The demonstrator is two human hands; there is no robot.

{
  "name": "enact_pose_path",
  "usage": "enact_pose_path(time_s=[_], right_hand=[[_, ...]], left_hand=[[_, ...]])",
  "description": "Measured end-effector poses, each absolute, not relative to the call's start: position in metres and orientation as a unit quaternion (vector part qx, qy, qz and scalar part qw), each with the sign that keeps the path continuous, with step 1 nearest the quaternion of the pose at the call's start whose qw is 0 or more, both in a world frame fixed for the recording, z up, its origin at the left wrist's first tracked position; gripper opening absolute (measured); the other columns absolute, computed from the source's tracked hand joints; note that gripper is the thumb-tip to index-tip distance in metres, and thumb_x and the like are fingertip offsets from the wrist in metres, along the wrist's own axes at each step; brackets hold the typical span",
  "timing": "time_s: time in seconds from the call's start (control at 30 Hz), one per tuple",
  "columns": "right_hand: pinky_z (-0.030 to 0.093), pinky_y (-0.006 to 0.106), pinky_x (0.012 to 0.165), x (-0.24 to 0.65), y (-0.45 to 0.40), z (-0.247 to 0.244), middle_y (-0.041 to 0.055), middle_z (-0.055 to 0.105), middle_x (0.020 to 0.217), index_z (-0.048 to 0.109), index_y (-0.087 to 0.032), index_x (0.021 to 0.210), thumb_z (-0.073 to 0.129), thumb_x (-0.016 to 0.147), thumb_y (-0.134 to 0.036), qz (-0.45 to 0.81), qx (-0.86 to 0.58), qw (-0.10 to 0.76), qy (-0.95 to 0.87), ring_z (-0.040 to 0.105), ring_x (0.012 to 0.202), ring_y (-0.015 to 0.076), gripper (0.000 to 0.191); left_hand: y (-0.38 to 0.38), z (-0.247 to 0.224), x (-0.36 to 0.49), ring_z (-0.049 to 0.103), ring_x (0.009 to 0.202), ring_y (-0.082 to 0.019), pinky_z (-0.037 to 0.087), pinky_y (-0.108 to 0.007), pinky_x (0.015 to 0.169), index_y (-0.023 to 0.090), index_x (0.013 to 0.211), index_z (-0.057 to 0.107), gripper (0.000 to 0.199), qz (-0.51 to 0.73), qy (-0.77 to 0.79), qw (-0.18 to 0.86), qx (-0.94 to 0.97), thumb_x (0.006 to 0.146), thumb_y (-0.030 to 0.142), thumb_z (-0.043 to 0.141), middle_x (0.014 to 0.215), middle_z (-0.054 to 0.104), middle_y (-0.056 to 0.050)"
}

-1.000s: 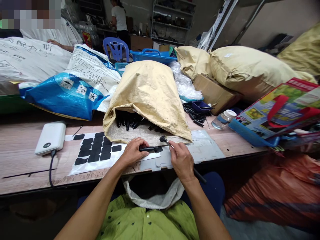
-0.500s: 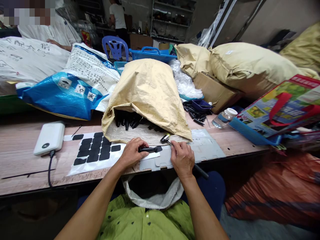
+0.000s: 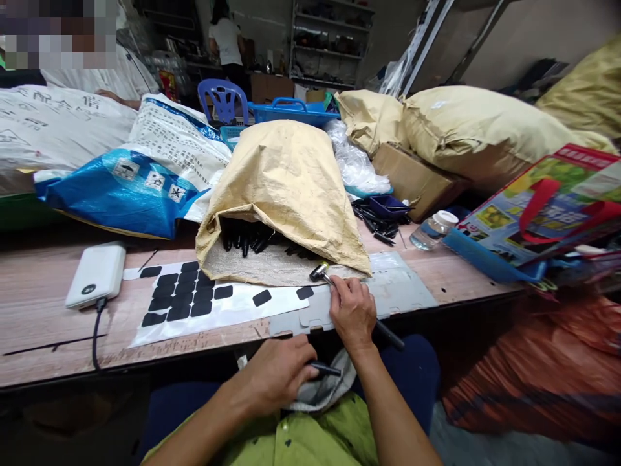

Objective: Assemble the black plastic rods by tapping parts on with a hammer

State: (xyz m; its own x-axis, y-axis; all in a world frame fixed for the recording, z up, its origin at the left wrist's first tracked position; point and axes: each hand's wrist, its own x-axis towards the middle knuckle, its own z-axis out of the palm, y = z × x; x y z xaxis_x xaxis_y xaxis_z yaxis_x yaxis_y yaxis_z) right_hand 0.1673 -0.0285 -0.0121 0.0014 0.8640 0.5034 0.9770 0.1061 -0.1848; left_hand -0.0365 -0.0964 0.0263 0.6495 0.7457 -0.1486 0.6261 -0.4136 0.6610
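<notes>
My left hand (image 3: 284,372) is low, over an open whitish bag (image 3: 320,398) in my lap. Its fingers are closed on a slim black pen-like piece (image 3: 326,368). At the table's front edge my right hand (image 3: 354,310) grips a small mallet (image 3: 319,272), its head lying toward the sack and its dark handle sticking out below my wrist. A yellow woven sack (image 3: 291,175) lies ahead, mouth toward me, with several black pieces (image 3: 245,244) inside. To the left, a white sheet (image 3: 237,310) carries black rounded patches (image 3: 182,298).
A white power bank (image 3: 97,275) with a cable stands on the left. On the right are a clear jar (image 3: 433,231), loose black pieces (image 3: 376,223) and a blue tray (image 3: 490,259). Full sacks (image 3: 485,129) and a carton (image 3: 414,178) lie behind. A person (image 3: 226,42) stands at the back.
My left hand has moved from the sheet down over the lap bag, carrying the black pen-like piece. Two patches near the sheet's right end now show. My right hand keeps the mallet in place.
</notes>
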Motion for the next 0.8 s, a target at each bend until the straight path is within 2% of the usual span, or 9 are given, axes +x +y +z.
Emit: enact_pose_path(time_s=[0.1, 0.2, 0.37, 0.5, 0.63, 0.73, 0.8], right_hand=[[0.031, 0.034, 0.077, 0.168, -0.028, -0.013, 0.0059, 0.061, 0.098, 0.068, -0.028, 0.123, 0.054, 0.099, -0.028, -0.106, -0.658, 0.257, -0.7, 0.047, 0.09, 0.022, 0.028], [0.031, 0.034, 0.076, 0.169, -0.028, -0.014, 0.0059, 0.061, 0.098, 0.068, -0.028, 0.124, 0.054, 0.099, -0.028, -0.102, -0.659, 0.259, -0.699, 0.046, 0.089, 0.0217, 0.029], [0.031, 0.034, 0.075, 0.168, -0.028, -0.014, 0.006, 0.06, 0.096, 0.068, -0.027, 0.122, 0.053, 0.098, -0.027, -0.114, -0.654, 0.265, -0.699, 0.046, 0.087, 0.0213, 0.029], [0.031, 0.033, 0.075, 0.168, -0.028, -0.014, 0.0057, 0.061, 0.097, 0.068, -0.027, 0.124, 0.053, 0.099, -0.027, -0.118, -0.655, 0.261, -0.7, 0.047, 0.088, 0.0212, 0.029], [0.031, 0.033, 0.075, 0.169, -0.028, -0.014, 0.0057, 0.062, 0.098, 0.069, -0.027, 0.123, 0.054, 0.099, -0.027, -0.116, -0.653, 0.26, -0.701, 0.048, 0.088, 0.021, 0.028], [0.031, 0.033, 0.075, 0.168, -0.027, -0.014, 0.0053, 0.062, 0.098, 0.069, -0.027, 0.123, 0.055, 0.099, -0.027, -0.12, -0.655, 0.256, -0.7, 0.048, 0.088, 0.021, 0.028], [0.031, 0.033, 0.076, 0.168, -0.025, -0.014, 0.0047, 0.062, 0.098, 0.069, -0.028, 0.123, 0.056, 0.098, -0.027, -0.126, -0.659, 0.251, -0.697, 0.048, 0.088, 0.0212, 0.027]], left_hand=[[-0.114, 0.004, -0.024, 0.069, 0.089, -0.025, 0.048, -0.034, 0.075, 0.023, 0.098, 0.068, 0.018, 0.004, 0.493, 0.303, 0.816, 0.095, 0.031, 0.052, 0.104, 0.069, -0.009], [-0.118, -0.021, -0.021, 0.071, 0.094, -0.029, 0.05, -0.038, 0.079, 0.021, 0.099, 0.069, 0.019, -0.05, 0.547, 0.29, 0.784, 0.089, 0.026, 0.055, 0.105, 0.071, -0.012], [-0.116, -0.033, -0.025, 0.072, 0.098, -0.031, 0.051, -0.041, 0.08, 0.022, 0.099, 0.072, 0.024, -0.066, 0.563, 0.294, 0.769, 0.085, 0.021, 0.052, 0.105, 0.074, -0.013], [-0.119, -0.02, -0.024, 0.072, 0.097, -0.03, 0.051, -0.039, 0.08, 0.023, 0.1, 0.073, 0.03, -0.039, 0.533, 0.316, 0.784, 0.084, 0.016, 0.048, 0.104, 0.075, -0.012], [-0.11, 0.011, -0.028, 0.071, 0.095, -0.026, 0.049, -0.034, 0.078, 0.028, 0.095, 0.074, 0.025, 0.024, 0.494, 0.373, 0.785, 0.083, 0.021, 0.054, 0.099, 0.077, -0.004], [-0.078, 0.039, -0.041, 0.07, 0.082, -0.022, 0.046, -0.031, 0.069, 0.028, 0.091, 0.074, 0.024, 0.087, 0.529, 0.375, 0.756, 0.087, 0.027, 0.051, 0.088, 0.077, -0.002], [-0.046, 0.057, -0.054, 0.068, 0.075, -0.022, 0.045, -0.032, 0.067, 0.026, 0.092, 0.074, 0.028, 0.136, 0.6, 0.331, 0.716, 0.092, 0.034, 0.047, 0.086, 0.076, -0.003]])
